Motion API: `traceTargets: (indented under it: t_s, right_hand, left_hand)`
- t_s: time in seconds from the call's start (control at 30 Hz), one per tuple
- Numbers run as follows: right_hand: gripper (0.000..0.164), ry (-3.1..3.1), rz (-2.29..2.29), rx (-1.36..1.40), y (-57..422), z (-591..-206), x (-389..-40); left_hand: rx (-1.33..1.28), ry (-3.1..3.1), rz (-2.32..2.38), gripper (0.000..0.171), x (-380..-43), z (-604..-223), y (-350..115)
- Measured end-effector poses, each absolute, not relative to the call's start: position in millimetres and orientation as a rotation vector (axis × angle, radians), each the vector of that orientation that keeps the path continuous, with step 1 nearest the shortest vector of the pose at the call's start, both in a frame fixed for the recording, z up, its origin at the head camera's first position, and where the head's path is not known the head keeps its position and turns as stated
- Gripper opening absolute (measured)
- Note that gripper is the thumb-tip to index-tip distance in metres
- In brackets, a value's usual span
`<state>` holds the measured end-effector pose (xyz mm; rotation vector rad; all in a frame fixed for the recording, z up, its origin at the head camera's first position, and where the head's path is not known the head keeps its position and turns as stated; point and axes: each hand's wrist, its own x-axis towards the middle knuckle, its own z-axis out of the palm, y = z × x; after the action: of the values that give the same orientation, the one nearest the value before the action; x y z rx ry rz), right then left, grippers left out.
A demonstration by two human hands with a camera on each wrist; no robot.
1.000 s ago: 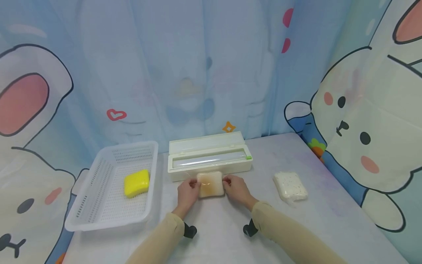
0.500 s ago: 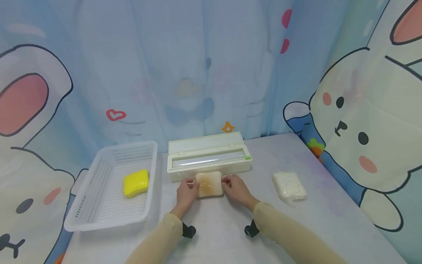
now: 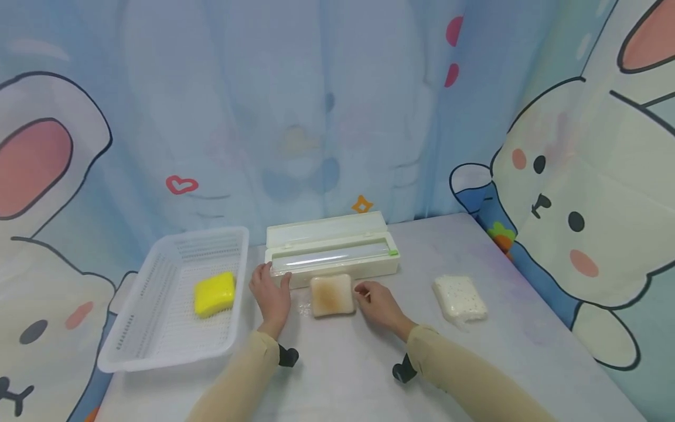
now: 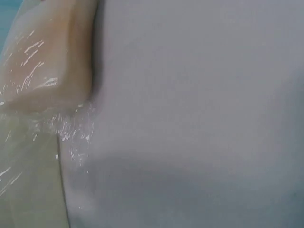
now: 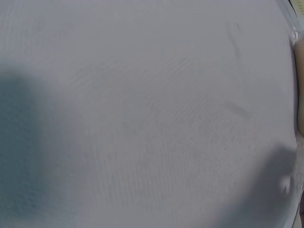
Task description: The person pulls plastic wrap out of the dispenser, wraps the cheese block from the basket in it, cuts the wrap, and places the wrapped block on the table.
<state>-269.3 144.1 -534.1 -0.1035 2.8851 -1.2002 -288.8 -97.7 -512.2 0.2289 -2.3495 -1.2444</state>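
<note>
A toast slice (image 3: 332, 296) lies flat on the table just in front of an open cling film box (image 3: 345, 270). Clear cling film (image 4: 38, 61) covers the slice in the left wrist view and wrinkles past its edge. My left hand (image 3: 271, 300) is at the box's front left corner, fingers spread, fingertips touching the box or the film there; which one I cannot tell. At the slice's right edge my right hand (image 3: 381, 306) pinches what appears to be the film's edge. Neither wrist view shows the fingers clearly.
A white plastic basket (image 3: 239, 293) stands at the left, holding a yellow block (image 3: 214, 294). A white speckled block in clear wrap (image 3: 460, 298) lies at the right. Behind the table hangs a blue curtain (image 3: 295, 105) with cartoon prints.
My left hand has let go of the film beside the toast and moved left and up to the box's corner. The right hand has stayed by the slice.
</note>
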Motion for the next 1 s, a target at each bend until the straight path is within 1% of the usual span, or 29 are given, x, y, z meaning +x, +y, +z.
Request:
traceTargets:
  t_s: [0.17,0.4,0.7,0.87,1.0]
  right_hand:
    - [0.022,2.878,-1.193,-0.09,144,-533,-267]
    - [0.023,2.885,-1.157,-0.065,147,-533,-265]
    - [0.023,2.905,-1.116,-0.043,162,-531,-263]
    - [0.022,2.909,-1.101,-0.018,175,-526,-269]
    - [0.025,2.928,-1.126,0.007,192,-510,-281]
  left_hand:
    - [0.231,-2.443,-1.227,0.06,-299,-509,-113]
    - [0.269,-2.559,-1.208,0.058,-306,-508,-120]
    - [0.395,-2.593,-1.401,0.066,-310,-509,-125]
    - [0.42,-2.593,-1.412,0.067,-312,-509,-126]
    - [0.418,-2.575,-1.45,0.067,-312,-509,-125]
